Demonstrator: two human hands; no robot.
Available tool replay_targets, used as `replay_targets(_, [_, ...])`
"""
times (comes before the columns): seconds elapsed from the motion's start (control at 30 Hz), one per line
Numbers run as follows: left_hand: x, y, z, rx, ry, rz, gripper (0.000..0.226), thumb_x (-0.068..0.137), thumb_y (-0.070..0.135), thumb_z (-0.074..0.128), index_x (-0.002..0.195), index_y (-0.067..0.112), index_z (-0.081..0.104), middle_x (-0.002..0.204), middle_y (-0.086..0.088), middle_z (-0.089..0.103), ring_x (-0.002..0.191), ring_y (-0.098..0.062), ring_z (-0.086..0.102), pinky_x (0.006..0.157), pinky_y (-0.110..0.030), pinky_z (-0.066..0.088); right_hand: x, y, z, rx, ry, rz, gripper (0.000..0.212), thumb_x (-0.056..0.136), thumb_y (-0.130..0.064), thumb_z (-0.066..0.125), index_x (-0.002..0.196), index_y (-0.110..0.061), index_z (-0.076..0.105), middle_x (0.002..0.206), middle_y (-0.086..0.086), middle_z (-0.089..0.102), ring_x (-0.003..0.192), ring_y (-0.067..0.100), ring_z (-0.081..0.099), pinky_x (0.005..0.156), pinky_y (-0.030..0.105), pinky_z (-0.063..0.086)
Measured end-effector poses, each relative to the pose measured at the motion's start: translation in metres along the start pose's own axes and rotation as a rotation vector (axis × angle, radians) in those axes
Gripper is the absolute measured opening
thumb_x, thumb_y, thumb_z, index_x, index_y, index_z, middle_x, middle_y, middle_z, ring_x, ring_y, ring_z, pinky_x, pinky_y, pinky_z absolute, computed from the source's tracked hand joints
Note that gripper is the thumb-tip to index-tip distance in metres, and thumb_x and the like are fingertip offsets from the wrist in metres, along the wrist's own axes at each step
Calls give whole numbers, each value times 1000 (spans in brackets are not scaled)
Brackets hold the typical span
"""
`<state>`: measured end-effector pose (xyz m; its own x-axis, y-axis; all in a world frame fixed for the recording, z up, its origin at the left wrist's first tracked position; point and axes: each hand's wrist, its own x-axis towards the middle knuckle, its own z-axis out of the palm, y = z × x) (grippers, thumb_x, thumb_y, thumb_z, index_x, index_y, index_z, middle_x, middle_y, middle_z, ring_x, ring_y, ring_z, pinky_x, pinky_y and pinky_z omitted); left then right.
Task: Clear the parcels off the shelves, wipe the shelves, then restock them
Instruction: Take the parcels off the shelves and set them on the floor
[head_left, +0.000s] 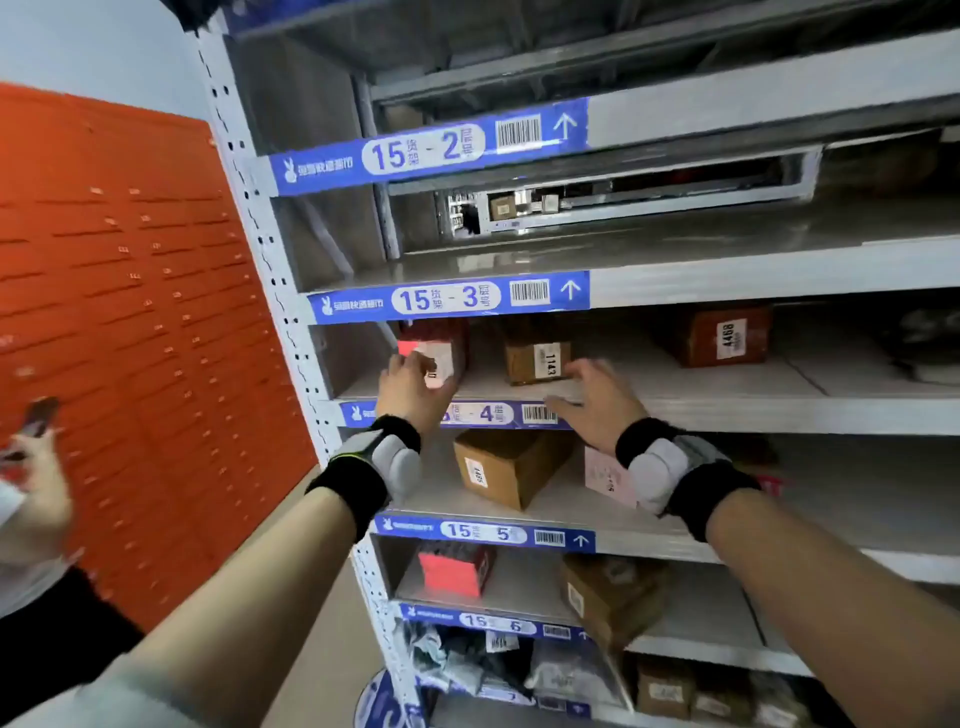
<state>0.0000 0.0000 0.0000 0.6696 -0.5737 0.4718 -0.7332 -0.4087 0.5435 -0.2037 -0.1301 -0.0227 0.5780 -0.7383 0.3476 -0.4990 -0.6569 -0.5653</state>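
Head view: shelf labels (447, 299) "15-3"; brown parcel (537, 361) "1143".

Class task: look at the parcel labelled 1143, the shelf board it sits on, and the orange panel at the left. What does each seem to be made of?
Parcel 1143: brown cardboard, matte, with a white paper label.
Shelf board: probably painted metal, pale grey and smooth, on a perforated steel upright.
Orange panel: rows of small slots suggest metal or plastic; too blurred to settle.

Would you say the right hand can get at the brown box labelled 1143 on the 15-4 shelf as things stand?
Probably yes. The right hand is open at the shelf's front edge, just beside the box labelled 1143. Nothing stands between them, and the red-and-white parcel by the left hand sits well to the side.
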Motion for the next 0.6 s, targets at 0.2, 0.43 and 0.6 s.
replay_targets(0.2, [61,-22,25,37,106,-37,102,70,64,71,143,9,25,149,-18,24,130,-41,33,101,-54,37,71,-47,38,-116,153,123,84,85,-62,66,150,-23,29,159,14,20,145,45,21,111,57,36])
replay_targets(0.43, [90,-39,65,-98,14,-14,102,67,57,77,145,21,22,153,-17,10,132,-46,31,104,-52,37,116,-48,71,-202,108,220,80,85,-68,61,153,-39,29,165,5,15,147,51,10,114,64,28])
replay_targets(0.6, [96,-47,73,-156,45,12,86,69,34,80,137,18,31,147,-19,17,124,-49,41,99,-52,45,114,-46,76,-215,209,221,61,82,-54,69,137,-34,52,151,3,38,138,45,24,101,56,46])
